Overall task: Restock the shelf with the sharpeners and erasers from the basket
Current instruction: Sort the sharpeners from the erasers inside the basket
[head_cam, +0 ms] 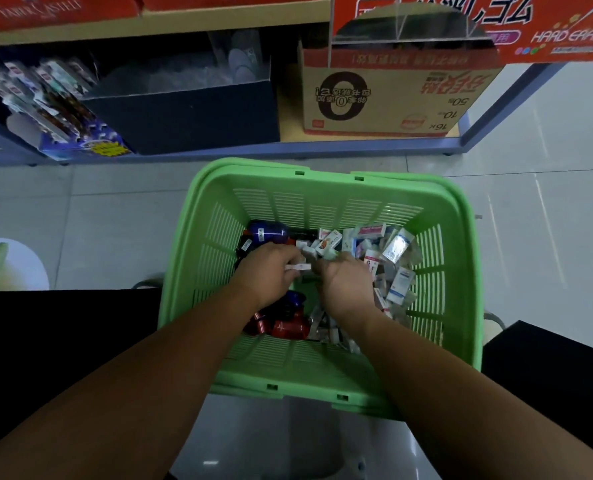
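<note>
A green plastic basket [457, 237] sits in front of me on a white stool, below the shelf. Inside lie several boxed erasers [397, 249] on the right and blue and red sharpeners [267, 232] on the left. Both hands are down in the basket. My left hand [269, 271] is closed around a small white eraser box [298, 267]. My right hand [347, 282] is curled over the eraser pile beside it; its fingers are hidden, so what it holds cannot be told. More red sharpeners [286, 327] lie under my wrists.
The bottom shelf [288, 147] holds a dark box [191, 116], a cardboard carton [385, 98], packaged goods [56, 109] at left and a clear acrylic display [406, 26] above the carton. Pale floor tiles [530, 220] surround the basket. Black seats flank me.
</note>
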